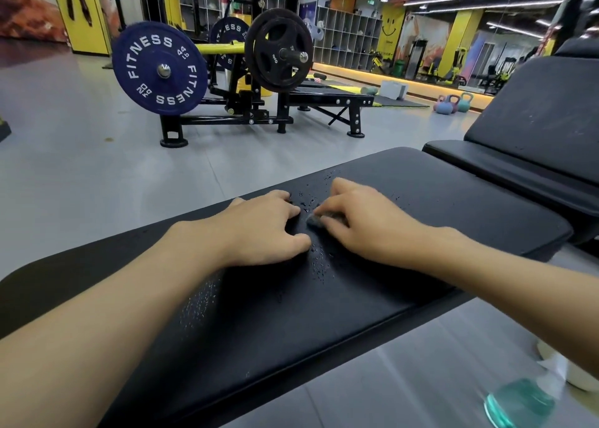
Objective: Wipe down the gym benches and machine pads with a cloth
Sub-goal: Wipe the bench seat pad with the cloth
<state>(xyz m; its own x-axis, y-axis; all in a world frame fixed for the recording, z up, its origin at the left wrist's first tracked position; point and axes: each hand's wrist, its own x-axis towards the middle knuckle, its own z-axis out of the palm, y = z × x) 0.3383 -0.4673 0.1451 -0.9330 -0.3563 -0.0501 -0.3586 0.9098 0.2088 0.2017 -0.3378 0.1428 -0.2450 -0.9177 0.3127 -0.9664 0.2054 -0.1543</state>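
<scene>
A long black bench pad point(421, 207) runs across the view, wet with water droplets around its middle. My right hand point(366, 220) lies on the pad with its fingers curled over a small grey cloth point(316, 219), most of which is hidden under the hand. My left hand point(262, 229) rests on the pad just left of the cloth, fingers bent, holding nothing. The two hands nearly touch. A second black bench point(525, 129) with a raised backrest stands to the right.
A plate-loaded machine with a blue FITNESS weight plate point(160, 67) and a black plate point(278, 49) stands across the grey floor. Kettlebells point(452, 103) sit by the mirror wall. A green spray bottle point(522, 401) stands on the floor at the lower right.
</scene>
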